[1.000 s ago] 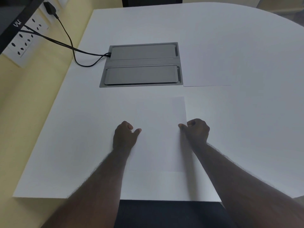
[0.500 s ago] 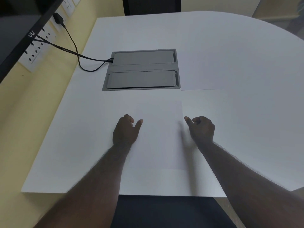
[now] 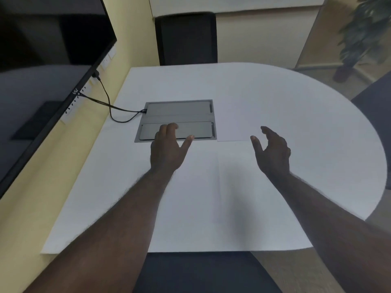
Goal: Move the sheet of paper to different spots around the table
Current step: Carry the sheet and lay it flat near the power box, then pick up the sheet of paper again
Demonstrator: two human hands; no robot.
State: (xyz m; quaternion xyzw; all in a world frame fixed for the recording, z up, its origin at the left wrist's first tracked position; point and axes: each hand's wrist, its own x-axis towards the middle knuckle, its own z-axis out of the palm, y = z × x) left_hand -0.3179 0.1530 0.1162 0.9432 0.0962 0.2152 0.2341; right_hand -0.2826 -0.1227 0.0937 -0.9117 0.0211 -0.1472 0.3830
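Both forearms are bare and hairy, no sleeves showing; the left hand (image 3: 169,153) and right hand (image 3: 273,151) wear no gloves, rings or watch.

The monitor (image 3: 53,60) bezel carries a small "vu" logo.

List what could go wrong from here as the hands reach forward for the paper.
1. The sheet beside the grey panel is white on a white table, so its edges are easy to misjudge.
2. The left hand hovers over the panel and might bump its lids.
3. The black cable runs to the panel; a wide sweep left could snag it.
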